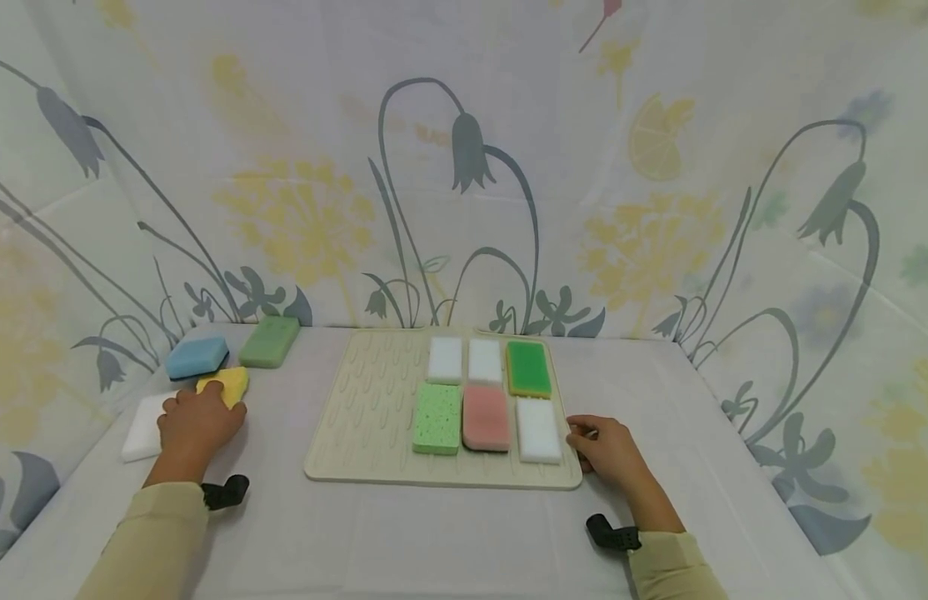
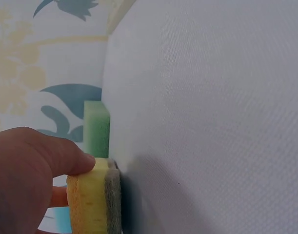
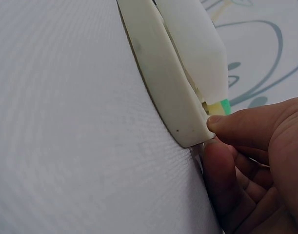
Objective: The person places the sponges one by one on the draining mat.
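At the left of the table my left hand (image 1: 200,423) grips a yellow sponge (image 1: 235,384). The left wrist view shows a grey scouring layer on one face of this sponge, toward the tablecloth, and the thumb on its edge. Around that hand lie a white sponge (image 1: 143,429), a blue sponge (image 1: 197,357) with a dark underside and a green sponge (image 1: 269,342). My right hand (image 1: 608,452) pinches the right edge of a cream ribbed mat (image 1: 370,400) between thumb and finger, beside a white sponge (image 1: 539,431) lying on it.
On the mat's right part, a speckled light-green sponge (image 1: 436,419), a pink sponge (image 1: 486,418), two white sponges (image 1: 445,360) and a green-topped yellow sponge (image 1: 529,368) sit in two rows. A flower-patterned curtain (image 1: 464,233) rises behind the table.
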Motion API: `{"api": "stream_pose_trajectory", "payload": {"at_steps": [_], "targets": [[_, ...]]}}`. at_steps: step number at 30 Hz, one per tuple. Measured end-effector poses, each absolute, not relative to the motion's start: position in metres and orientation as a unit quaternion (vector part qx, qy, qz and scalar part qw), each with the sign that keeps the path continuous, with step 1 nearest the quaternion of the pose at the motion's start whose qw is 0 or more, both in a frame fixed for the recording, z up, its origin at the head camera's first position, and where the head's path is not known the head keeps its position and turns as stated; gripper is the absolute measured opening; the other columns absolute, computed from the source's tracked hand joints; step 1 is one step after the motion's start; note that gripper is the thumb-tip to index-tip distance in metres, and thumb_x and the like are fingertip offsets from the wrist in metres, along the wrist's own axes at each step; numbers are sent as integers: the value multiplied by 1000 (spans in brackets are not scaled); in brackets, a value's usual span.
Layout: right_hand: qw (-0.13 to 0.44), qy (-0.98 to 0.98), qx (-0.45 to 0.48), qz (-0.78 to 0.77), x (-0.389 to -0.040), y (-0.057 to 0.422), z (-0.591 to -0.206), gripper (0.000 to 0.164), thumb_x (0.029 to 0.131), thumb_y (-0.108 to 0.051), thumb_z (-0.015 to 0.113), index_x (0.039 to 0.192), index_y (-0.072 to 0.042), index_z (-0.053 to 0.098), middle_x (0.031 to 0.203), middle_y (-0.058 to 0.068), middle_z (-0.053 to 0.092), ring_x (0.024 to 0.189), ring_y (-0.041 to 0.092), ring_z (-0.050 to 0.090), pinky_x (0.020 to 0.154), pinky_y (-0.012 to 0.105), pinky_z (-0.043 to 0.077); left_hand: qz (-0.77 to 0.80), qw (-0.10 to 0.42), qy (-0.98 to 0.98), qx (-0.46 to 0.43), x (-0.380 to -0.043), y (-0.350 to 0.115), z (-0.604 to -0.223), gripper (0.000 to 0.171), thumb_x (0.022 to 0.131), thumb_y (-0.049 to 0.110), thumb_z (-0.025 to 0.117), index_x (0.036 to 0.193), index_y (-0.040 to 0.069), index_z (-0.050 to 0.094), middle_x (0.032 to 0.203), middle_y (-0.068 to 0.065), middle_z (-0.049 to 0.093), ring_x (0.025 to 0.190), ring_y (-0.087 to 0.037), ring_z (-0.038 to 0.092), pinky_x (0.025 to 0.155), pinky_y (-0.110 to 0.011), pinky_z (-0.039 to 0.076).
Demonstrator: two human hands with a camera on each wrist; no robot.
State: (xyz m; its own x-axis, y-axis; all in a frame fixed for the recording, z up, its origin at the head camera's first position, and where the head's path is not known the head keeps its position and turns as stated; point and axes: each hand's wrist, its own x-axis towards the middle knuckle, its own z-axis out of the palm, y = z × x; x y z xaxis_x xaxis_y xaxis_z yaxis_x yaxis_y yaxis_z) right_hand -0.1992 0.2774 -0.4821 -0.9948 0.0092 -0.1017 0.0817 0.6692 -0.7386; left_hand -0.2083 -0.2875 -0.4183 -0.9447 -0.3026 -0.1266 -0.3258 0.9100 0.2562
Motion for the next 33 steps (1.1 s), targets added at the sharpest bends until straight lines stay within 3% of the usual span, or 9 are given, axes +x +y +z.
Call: {"api": "stream_pose_trajectory", "payload": {"at_steps": [25,33], "targets": [[48,912,22,-407,-197,275,-480,38,91,-15,63,127,-2,61,106,12,64,70,11,61,55,27,54,196,3,971,-135,-208,-275,-404,60,95,29,31,136,-14,32,121,-48,38,102,-58,38,77,-62,35],[47,912,20,-406,-198,276,-480,38,91,-14,63,128,-2,61,105,12,65,68,12,62,55,28,54,211,-11,970,-124,-210,-264,-402,59,95,29,32,137,-12,34,127,-47,37,109,-60,36,83,-64,35]]}}
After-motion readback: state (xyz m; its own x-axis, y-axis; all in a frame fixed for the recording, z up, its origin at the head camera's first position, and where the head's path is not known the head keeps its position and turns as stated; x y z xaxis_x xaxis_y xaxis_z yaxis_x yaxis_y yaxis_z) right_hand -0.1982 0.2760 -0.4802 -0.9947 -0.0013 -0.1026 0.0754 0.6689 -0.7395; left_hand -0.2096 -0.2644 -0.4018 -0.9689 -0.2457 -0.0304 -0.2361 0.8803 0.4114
